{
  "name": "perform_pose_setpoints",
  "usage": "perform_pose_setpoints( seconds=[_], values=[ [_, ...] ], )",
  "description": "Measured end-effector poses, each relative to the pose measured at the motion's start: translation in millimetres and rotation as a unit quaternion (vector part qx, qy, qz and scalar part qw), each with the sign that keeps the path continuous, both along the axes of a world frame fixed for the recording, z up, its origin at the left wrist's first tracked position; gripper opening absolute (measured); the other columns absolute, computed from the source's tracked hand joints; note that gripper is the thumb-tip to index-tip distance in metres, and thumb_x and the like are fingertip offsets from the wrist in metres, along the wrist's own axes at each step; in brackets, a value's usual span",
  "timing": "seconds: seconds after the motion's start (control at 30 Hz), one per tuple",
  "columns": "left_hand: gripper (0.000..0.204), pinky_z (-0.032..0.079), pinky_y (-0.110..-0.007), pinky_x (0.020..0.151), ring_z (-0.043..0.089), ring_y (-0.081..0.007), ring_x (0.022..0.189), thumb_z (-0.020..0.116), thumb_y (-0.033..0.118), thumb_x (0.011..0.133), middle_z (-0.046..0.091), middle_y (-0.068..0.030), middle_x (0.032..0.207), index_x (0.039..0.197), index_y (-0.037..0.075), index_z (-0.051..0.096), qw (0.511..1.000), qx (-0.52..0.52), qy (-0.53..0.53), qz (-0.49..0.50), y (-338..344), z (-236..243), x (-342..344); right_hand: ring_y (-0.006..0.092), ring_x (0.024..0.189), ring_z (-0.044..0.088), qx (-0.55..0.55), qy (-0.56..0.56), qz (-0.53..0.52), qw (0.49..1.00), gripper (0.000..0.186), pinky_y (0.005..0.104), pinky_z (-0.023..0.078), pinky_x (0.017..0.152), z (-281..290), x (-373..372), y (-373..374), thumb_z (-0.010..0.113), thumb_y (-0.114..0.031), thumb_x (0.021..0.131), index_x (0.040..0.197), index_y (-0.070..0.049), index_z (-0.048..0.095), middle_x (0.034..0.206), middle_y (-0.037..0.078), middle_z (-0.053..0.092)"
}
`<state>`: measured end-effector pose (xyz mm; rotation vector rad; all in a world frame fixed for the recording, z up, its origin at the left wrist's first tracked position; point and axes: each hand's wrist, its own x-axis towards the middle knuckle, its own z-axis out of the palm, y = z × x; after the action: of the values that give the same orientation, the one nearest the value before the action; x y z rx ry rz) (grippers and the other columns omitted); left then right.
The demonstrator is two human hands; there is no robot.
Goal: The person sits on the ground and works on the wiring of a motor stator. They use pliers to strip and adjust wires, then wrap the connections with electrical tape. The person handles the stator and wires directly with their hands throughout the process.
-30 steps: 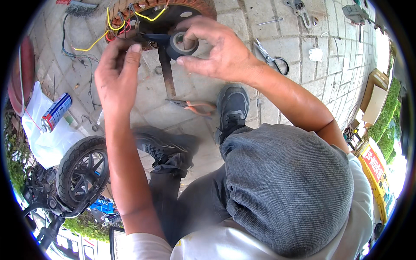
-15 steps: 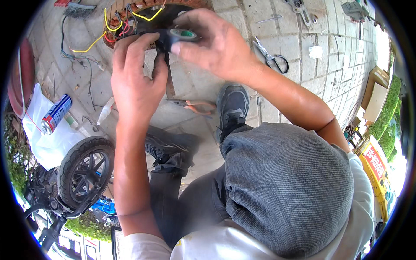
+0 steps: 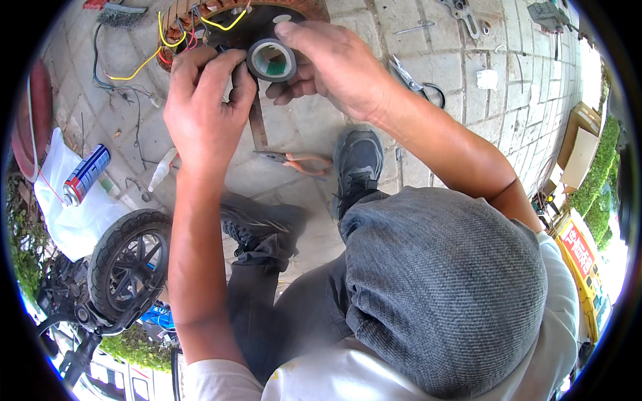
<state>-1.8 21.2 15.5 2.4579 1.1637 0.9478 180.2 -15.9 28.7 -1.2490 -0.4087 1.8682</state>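
Note:
Between my hands is a roll of black electrical tape point(image 3: 252, 65), its core facing up with green print inside. My right hand point(image 3: 341, 70) has its thumb above the roll and its fingers below and behind it. My left hand point(image 3: 204, 110) is pinched closed just left of the roll. Dark wires run into its fingertips, which hide most of what they grip. Beyond the hands lies a round motor stator point(image 3: 309, 9) with copper windings along its edge. Yellow wires point(image 3: 144, 69) and red wires point(image 3: 192, 41) come out of it.
Pliers point(image 3: 304, 162) with orange handles lie on the paving near my shoes. Scissors point(image 3: 418, 85) and a metal wrench-like plate point(image 3: 461, 15) lie to the right. At left are a spray can point(image 3: 87, 175) on a white plastic bag point(image 3: 67, 227), a small bottle point(image 3: 162, 170) and a wheel point(image 3: 130, 264).
The tape roll has turned from edge-on to showing its open core. My right hand has moved around it, its fingers now below. My left hand has shifted slightly left and stays pinched.

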Motion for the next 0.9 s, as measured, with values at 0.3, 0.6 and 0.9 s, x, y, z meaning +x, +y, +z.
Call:
perform_pose_setpoints(
  seconds=[0.3, 0.6, 0.9],
  values=[
    [0.021, 0.053, -0.035, 0.069, 0.062, -0.0270, 0.078, 0.074, 0.001, 0.068, 0.062, -0.0083, 0.090, 0.087, 0.008, 0.068, 0.999, -0.024, -0.004, 0.038, -2, 4, 4, 0.0345, 0.110, 0.060, 0.427, -0.497, 0.069, 0.753, 0.049, 0.0399, 0.051, 0.092, -15, -4, -18, 0.077, -0.014, 0.077, 0.119, -0.004, 0.054, 0.117, 0.019, 0.059],
    [0.021, 0.052, -0.037, 0.071, 0.062, -0.0278, 0.082, 0.073, 0.003, 0.073, 0.062, -0.0077, 0.093, 0.093, 0.009, 0.066, 0.995, -0.099, 0.031, 0.003, 2, 12, -3, 0.0386, 0.105, 0.058, 0.430, -0.492, 0.055, 0.755, 0.024, 0.0425, 0.049, 0.091, -22, -16, -3, 0.069, -0.012, 0.079, 0.099, 0.000, 0.065, 0.117, 0.020, 0.058],
    [0.016, 0.051, -0.036, 0.072, 0.062, -0.0275, 0.081, 0.070, 0.007, 0.077, 0.063, -0.0075, 0.092, 0.093, 0.007, 0.066, 0.988, -0.143, 0.022, 0.045, 3, 10, 4, 0.0377, 0.099, 0.060, 0.467, -0.483, 0.020, 0.740, 0.017, 0.0414, 0.049, 0.087, -26, -20, 4, 0.067, -0.006, 0.078, 0.092, 0.004, 0.066, 0.107, 0.021, 0.062]
  ],
)
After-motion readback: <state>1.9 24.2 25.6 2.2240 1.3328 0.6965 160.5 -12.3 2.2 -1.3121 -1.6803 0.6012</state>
